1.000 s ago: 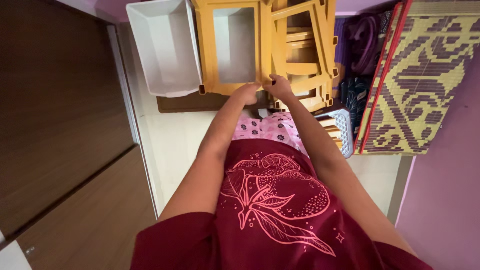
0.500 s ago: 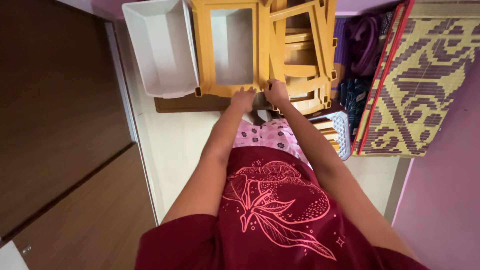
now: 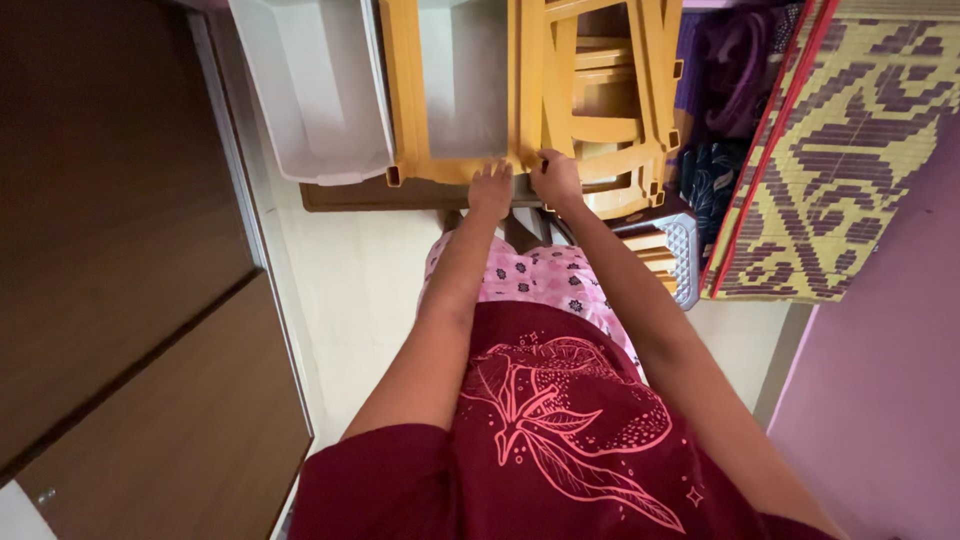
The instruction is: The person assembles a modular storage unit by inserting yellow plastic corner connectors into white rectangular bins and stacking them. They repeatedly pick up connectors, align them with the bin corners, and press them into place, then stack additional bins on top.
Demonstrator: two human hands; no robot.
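Yellow-orange plastic frame [image 3: 402, 100] holding a pale grey drawer [image 3: 460, 75], at twelve o'clock in our view; its near edge is where both our hands meet.

Left hand [image 3: 490, 188]: fingers laid nearly flat and together on the frame's lower edge, resting on it rather than wrapped round it. Right hand [image 3: 556, 180]: just beside the left, at its three o'clock, fingers curled over the same edge at the corner where the frame joins the stacked yellow stools [image 3: 610, 110]; we cannot tell how firm the grasp is.

White plastic bin [image 3: 315, 90]: at eleven o'clock, touching the frame's left side.
Dark wooden board [image 3: 350, 195]: under the bin and frame, at their six o'clock.
Woven mat [image 3: 840, 140], yellow and dark patterned with red edging: at two o'clock, leaning upright.
White lattice basket [image 3: 682, 255]: at three o'clock of the hands, below the stools.
Brown wooden door [image 3: 110, 250]: at nine o'clock.
Maroon printed shirt [image 3: 560, 440] and pink floral cloth [image 3: 540, 280]: at six o'clock, our own.
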